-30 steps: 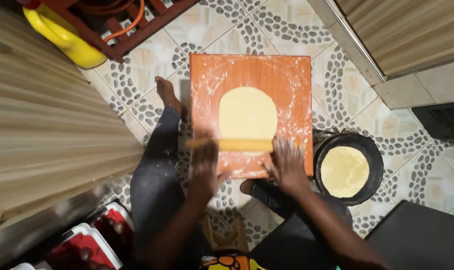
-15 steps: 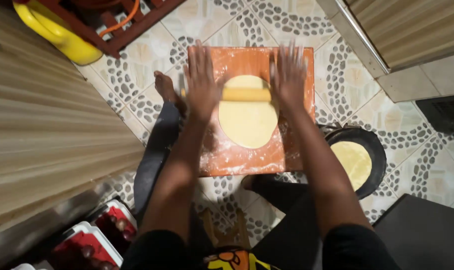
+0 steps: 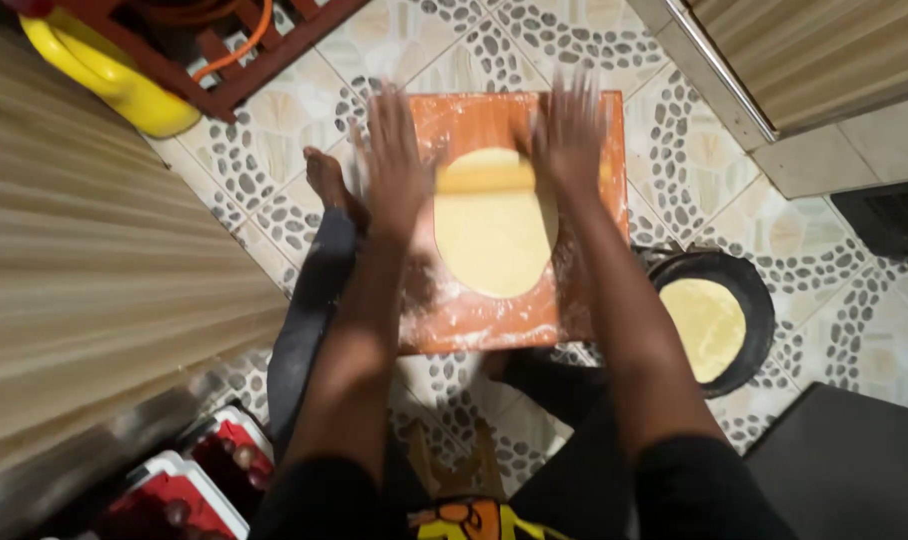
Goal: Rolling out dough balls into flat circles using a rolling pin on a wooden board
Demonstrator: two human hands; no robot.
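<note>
So your rolling pin [image 3: 486, 178] sits across the far end of the yellow dough sheet [image 3: 494, 235] on the floured orange board [image 3: 474, 320]. Your left hand [image 3: 394, 160] and right hand [image 3: 571, 135] lie flat on its ends, fingers spread, pressing rather than gripping. Push much further and I'd guess the pin runs off the dough, or thins that edge till it sticks. Beside the board, the black pan [image 3: 759, 300] holds one rolled flatbread [image 3: 707, 328].
</note>
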